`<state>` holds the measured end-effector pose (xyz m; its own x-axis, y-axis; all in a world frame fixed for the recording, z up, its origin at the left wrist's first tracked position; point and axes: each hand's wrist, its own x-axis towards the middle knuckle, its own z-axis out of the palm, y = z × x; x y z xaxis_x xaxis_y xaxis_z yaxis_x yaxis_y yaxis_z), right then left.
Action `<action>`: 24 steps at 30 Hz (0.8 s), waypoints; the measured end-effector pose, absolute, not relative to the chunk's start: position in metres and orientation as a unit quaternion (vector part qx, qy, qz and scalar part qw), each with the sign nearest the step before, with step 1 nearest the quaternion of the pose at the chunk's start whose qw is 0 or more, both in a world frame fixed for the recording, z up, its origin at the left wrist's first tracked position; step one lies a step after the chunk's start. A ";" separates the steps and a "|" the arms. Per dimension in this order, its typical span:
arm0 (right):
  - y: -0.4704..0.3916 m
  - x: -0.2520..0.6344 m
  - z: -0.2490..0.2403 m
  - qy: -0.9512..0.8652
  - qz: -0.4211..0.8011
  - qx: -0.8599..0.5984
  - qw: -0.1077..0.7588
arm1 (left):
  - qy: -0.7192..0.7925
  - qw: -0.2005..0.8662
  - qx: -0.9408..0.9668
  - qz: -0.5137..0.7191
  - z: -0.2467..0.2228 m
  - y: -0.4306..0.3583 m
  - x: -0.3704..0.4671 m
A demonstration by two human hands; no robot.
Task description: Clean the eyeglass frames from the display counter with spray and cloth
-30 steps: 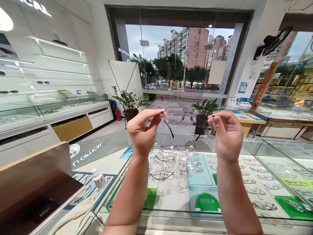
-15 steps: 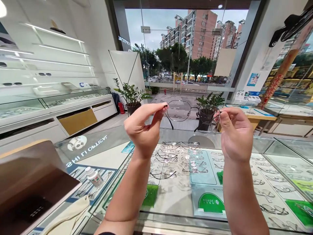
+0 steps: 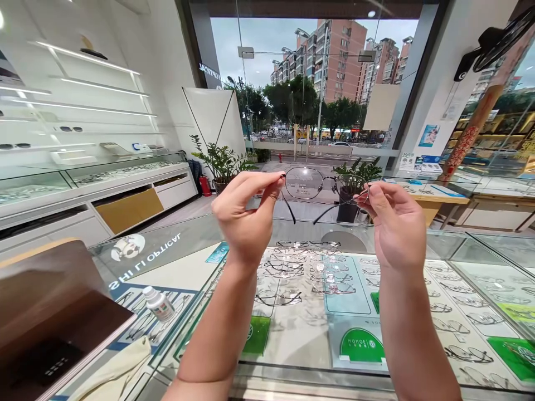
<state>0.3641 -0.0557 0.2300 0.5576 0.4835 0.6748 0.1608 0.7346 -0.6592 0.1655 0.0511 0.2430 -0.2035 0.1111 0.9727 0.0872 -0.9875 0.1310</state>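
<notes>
A pair of thin-rimmed eyeglasses point(image 3: 305, 182) is up in front of me, above the far edge of a glass display case. Its two temples hang downward, dark tips toward me. My left hand point(image 3: 246, 217) pinches the left end of the frame between thumb and fingers. At the opposite end, my right hand point(image 3: 397, 228) grips the rim, thumb toward me and fingertips showing behind the right lens. Below my arms, rows of spectacle frames point(image 3: 284, 270) lie inside the case point(image 3: 301, 340).
On the left stand a dark brown box point(image 3: 62, 312), a white bottle point(image 3: 157, 303) and a cream cloth point(image 3: 117, 370). Green brand cards point(image 3: 361, 345) lie in the case. Potted plants point(image 3: 221, 161) and a glass door are beyond it.
The right end of the eyeglasses has come slightly left with my right hand, and the right temple now points further left. My left hand stays nearly in place. Both hands keep their hold.
</notes>
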 end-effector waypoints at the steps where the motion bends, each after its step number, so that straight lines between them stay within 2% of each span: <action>1: -0.055 0.364 0.230 -0.458 0.117 -0.344 0.812 | 0.075 0.015 0.633 0.770 0.242 0.052 0.166; 6: -0.047 0.369 0.227 -0.451 0.188 -0.305 0.818 | 0.068 0.077 0.644 0.758 0.236 0.059 0.174; 14: -0.027 0.379 0.218 -0.438 0.262 -0.325 0.796 | 0.105 0.211 0.640 0.731 0.234 0.071 0.175; 18: -0.031 0.395 0.222 -0.521 0.242 -0.383 0.723 | 0.123 0.217 0.672 0.698 0.235 0.075 0.169; 21: -0.036 0.399 0.225 -0.584 0.209 -0.461 0.635 | 0.137 0.201 0.715 0.655 0.236 0.074 0.167; 24: -0.035 0.390 0.225 -0.638 0.230 -0.485 0.553 | 0.146 0.189 0.743 0.625 0.235 0.070 0.168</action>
